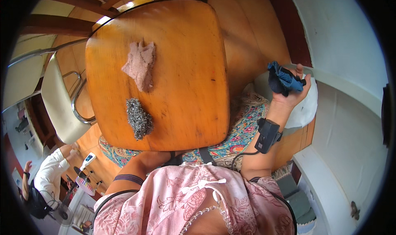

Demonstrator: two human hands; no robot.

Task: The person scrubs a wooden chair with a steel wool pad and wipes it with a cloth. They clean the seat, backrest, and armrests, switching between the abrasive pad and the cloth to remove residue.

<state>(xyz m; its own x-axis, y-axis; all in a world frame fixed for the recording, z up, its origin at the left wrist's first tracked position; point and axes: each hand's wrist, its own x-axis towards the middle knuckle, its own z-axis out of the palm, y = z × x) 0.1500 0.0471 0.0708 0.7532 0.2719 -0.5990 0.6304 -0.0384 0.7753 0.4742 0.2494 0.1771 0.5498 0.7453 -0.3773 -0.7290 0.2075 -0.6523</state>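
Note:
At the right, my right hand point(294, 91) is raised with the palm up, holding a crumpled blue and black cloth point(284, 78). This hand is beside the wooden table point(185, 74), off its right edge. My left hand is out of view; the left forearm runs under the table's near edge. On the tabletop lie two things, apart from each other. A crumpled pink cloth point(140, 64) is left of the middle, and a grey steel wool scourer point(139, 119) lies nearer to me.
Below my right hand is a bin lined with a white plastic bag point(301, 108). A white chair with a metal frame point(58, 101) stands at left, near wooden railings point(62, 24). Another person point(49, 176) is at the lower left. A white door point(346, 142) borders the right.

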